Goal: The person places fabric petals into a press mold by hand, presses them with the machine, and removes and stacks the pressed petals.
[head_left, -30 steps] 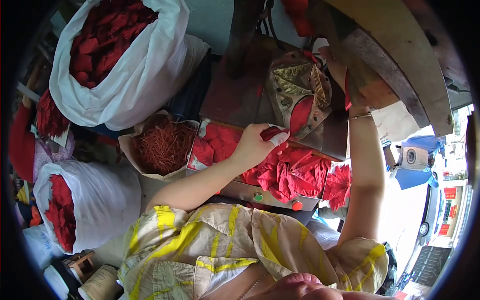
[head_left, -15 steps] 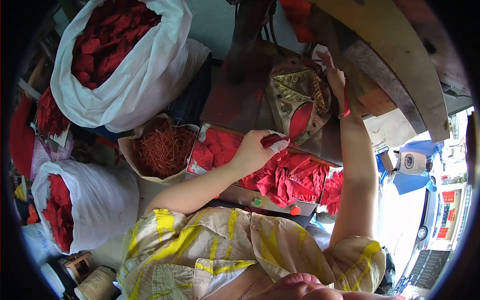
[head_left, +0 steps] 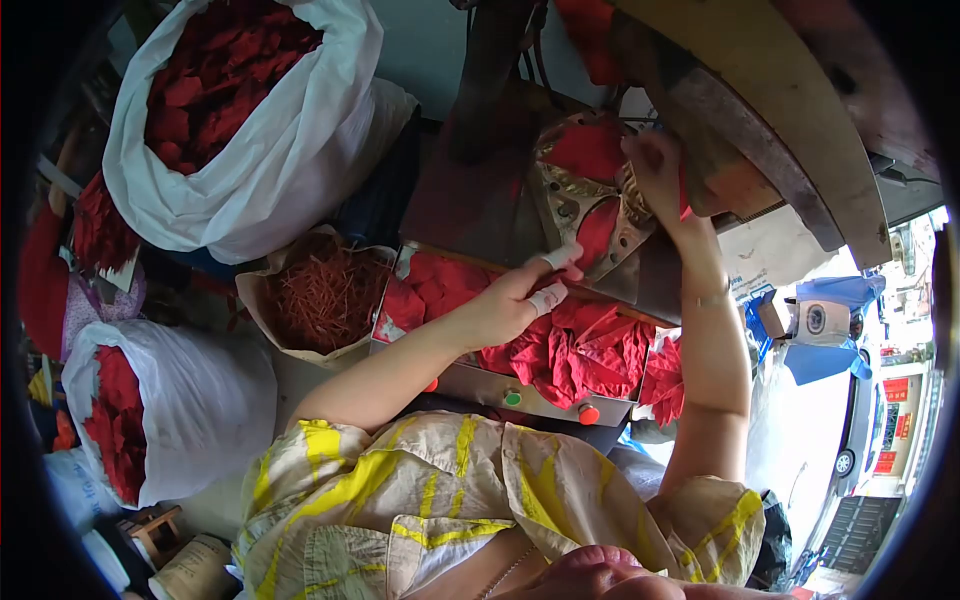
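Our left hand (head_left: 500, 308) is half-open, seemingly empty; our right hand (head_left: 658, 175) curls, grip unclear, beside the far red petal (head_left: 583, 150), light, soft-looking, best pinched at its edge.

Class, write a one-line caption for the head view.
Left hand and right hand at a metal plate bearing red pieces, a red heap close by.

grey wall (head_left: 425, 60), bright street (head_left: 785, 425)
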Demonstrator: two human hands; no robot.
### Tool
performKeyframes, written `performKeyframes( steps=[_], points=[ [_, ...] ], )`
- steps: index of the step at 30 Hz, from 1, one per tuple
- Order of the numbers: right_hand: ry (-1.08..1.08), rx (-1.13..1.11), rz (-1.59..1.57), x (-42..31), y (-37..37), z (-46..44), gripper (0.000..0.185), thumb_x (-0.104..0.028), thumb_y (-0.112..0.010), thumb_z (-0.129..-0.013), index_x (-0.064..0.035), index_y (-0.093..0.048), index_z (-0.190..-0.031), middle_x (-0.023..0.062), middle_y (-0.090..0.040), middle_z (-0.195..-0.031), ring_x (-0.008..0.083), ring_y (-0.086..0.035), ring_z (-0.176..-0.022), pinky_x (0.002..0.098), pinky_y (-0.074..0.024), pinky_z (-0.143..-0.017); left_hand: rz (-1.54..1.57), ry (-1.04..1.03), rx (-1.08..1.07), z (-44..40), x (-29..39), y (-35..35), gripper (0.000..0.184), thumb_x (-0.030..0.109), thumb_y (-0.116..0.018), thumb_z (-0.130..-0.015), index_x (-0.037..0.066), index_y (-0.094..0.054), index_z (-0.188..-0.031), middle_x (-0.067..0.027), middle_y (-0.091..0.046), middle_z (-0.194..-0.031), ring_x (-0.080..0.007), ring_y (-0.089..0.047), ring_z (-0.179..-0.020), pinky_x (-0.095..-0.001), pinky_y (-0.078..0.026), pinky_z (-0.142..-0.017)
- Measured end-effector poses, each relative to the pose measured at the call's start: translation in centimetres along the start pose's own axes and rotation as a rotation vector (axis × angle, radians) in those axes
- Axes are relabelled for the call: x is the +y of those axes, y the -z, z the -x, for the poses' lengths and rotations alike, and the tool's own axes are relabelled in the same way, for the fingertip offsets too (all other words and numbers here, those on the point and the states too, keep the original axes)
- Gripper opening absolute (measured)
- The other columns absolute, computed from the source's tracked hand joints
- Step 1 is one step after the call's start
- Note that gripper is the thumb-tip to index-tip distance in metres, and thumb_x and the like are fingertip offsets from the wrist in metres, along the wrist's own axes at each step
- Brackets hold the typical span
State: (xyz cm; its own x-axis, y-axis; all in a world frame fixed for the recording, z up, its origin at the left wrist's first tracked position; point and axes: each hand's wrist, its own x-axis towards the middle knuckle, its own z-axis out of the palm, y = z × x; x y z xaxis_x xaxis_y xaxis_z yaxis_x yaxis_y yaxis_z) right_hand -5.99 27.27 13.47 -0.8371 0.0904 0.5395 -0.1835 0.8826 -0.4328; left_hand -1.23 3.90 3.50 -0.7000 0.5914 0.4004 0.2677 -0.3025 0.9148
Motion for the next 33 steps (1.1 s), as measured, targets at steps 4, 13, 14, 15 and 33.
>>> performKeyframes(
  steps=[4,13,14,15,33],
  points=[
    [0.094,0.005,0.314,2.2,-3.1,-2.9,0.027,-0.026,-0.073,-0.083,-0.0007,-0.065,-0.086,0.0130,-0.066,-0.078,0.0263,-0.066,-0.074,0.0393,-0.0515,-0.066,0.405,0.479,-0.197,0.6,1.0,0.1,0.031,0.006,-0.046,-0.101,-0.001,-0.053,-0.131,-0.0134,-0.071,-0.101,-0.0138,-0.065,-0.077,-0.0264,-0.053,-0.075],
    [-0.213,-0.449,0.158,-6.4,1.1,1.0,0.030,-0.029,-0.078,-0.077,-0.0032,-0.064,-0.081,0.0108,-0.065,-0.078,0.0251,-0.067,-0.080,0.0372,-0.0506,-0.069,0.410,0.565,0.099,-1.0,-0.6,0.7,0.021,0.012,-0.065,-0.094,-0.005,-0.068,-0.105,-0.0128,-0.071,-0.090,-0.0142,-0.070,-0.079,-0.0222,-0.058,-0.069],
    [-0.131,-0.625,0.055,-7.3,1.7,2.5,0.026,-0.026,-0.077,-0.078,-0.0025,-0.065,-0.079,0.0097,-0.064,-0.074,0.0217,-0.066,-0.074,0.0345,-0.0491,-0.065,0.367,0.579,0.079,-1.2,-0.4,0.7,0.022,0.013,-0.066,-0.093,-0.006,-0.068,-0.105,-0.0113,-0.071,-0.087,-0.0138,-0.069,-0.076,-0.0230,-0.058,-0.069],
    [-0.049,-0.799,-0.052,-7.9,2.1,3.8,0.023,-0.022,-0.076,-0.080,-0.0018,-0.066,-0.077,0.0086,-0.063,-0.071,0.0183,-0.065,-0.069,0.0317,-0.0476,-0.061,0.323,0.595,0.059,-1.3,-0.1,0.8,0.024,0.014,-0.068,-0.092,-0.006,-0.068,-0.105,-0.0099,-0.070,-0.085,-0.0134,-0.068,-0.072,-0.0238,-0.058,-0.070],
    [0.151,-0.219,0.277,-0.6,-2.9,1.6,0.017,-0.022,-0.074,-0.078,-0.0112,-0.071,-0.091,0.0119,-0.066,-0.085,0.0306,-0.061,-0.093,0.0432,-0.0488,-0.082,0.335,0.566,-0.067,1.3,-0.1,-0.6,0.022,0.005,-0.051,-0.100,-0.005,-0.061,-0.117,-0.0140,-0.070,-0.101,-0.0161,-0.069,-0.081,-0.0273,-0.058,-0.074]
  ],
)
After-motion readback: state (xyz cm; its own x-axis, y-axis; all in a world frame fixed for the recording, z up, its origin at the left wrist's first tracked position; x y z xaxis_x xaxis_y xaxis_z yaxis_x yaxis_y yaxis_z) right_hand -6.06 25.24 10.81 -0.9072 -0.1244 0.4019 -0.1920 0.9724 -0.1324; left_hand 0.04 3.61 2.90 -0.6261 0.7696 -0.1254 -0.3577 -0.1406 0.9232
